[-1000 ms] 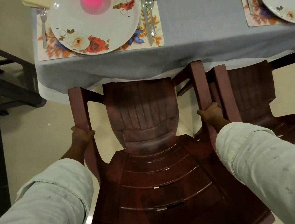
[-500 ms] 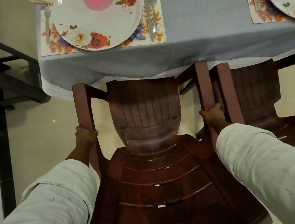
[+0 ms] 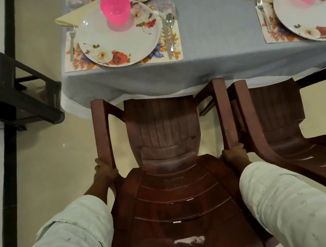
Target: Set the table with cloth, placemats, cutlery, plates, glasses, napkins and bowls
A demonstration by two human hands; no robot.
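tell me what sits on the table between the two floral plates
In the head view, past the left plate come a knife and spoon on its placemat, bare grey cloth, then a fork beside the right plate.

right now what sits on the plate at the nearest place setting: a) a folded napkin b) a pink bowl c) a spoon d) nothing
b: the pink bowl stands on the flowered plate; the napkin lies off to its left and the spoon to its right.
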